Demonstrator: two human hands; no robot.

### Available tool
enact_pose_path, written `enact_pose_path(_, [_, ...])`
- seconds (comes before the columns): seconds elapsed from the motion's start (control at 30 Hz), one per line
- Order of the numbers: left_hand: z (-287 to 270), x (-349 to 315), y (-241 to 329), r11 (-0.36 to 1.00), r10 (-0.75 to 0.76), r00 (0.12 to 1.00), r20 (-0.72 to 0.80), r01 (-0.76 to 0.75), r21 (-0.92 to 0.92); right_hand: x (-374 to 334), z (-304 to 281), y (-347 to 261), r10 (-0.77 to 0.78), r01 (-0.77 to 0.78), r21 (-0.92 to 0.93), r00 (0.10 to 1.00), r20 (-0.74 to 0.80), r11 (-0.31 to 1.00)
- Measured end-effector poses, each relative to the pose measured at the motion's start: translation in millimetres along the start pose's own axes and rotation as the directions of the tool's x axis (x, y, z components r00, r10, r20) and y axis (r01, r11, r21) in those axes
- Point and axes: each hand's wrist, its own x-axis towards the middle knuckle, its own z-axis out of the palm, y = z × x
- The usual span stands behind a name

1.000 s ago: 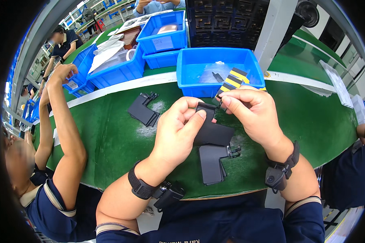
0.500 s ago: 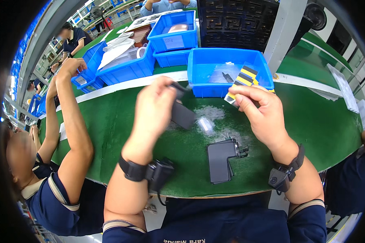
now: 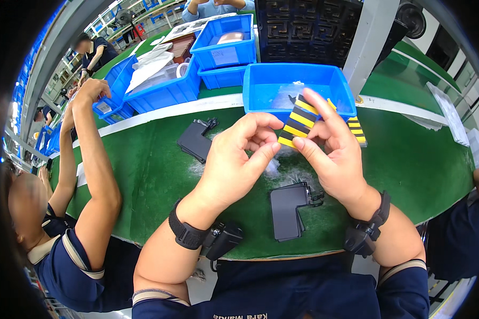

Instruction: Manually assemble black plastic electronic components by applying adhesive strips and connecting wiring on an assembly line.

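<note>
My right hand [image 3: 330,154] holds a strip with yellow and black stripes [image 3: 297,121] upright above the green table [image 3: 154,175]. My left hand [image 3: 245,154] is right beside it, fingertips touching the strip's lower left edge, nothing else in its fingers. Below both hands lies a stack of flat black plastic parts [image 3: 288,210] on the table. A second pile of black parts [image 3: 197,139] lies further back on the left.
A blue bin [image 3: 261,87] stands just behind my hands, with more blue bins [image 3: 165,90] at the back left. A co-worker's raised arm [image 3: 90,154] reaches up on my left. A grey post [image 3: 364,40] rises at the back.
My left hand put down the black part it held and came back to the striped strip. My right hand kept the strip and raised it slightly.
</note>
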Motion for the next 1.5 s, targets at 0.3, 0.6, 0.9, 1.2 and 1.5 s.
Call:
enact_pose_path(0.3, [-9.0, 3.9, -19.6, 0.820, -0.394, 0.898, 0.196, 0.440, -0.366, 2.8, -1.1, -11.5, 0.093, -0.056, 0.248, 0.985, -0.143, 0.967])
enact_pose_path(0.6, [5.1, -11.7, 22.1, 0.798, 0.044, 0.844, 0.534, -0.352, 0.489, 8.9, -13.3, -5.0, 0.010, -0.030, -0.158, 0.992, -0.128, 0.987])
enact_pose_path(0.9, [14.7, -20.3, 26.4, 0.908, 0.086, 0.838, 0.538, -0.288, 0.304, 7.3, -16.9, -11.0, -0.101, 0.083, -0.173, 0.990, -0.100, 0.981])
enact_pose_path(1.2, [6.0, -11.2, 10.4, 0.881, -0.379, 0.895, 0.236, 0.427, -0.203, -1.0, -8.3, -15.6, -0.014, 0.000, -0.142, 0.995, -0.103, 0.990])
enact_pose_path(1.5, [8.2, -12.9, 11.1, 0.909, -0.344, 0.915, 0.210, 0.381, -0.170, -1.1, -6.0, -24.0, 0.095, -0.102, -0.102, 0.993, -0.073, 0.989])
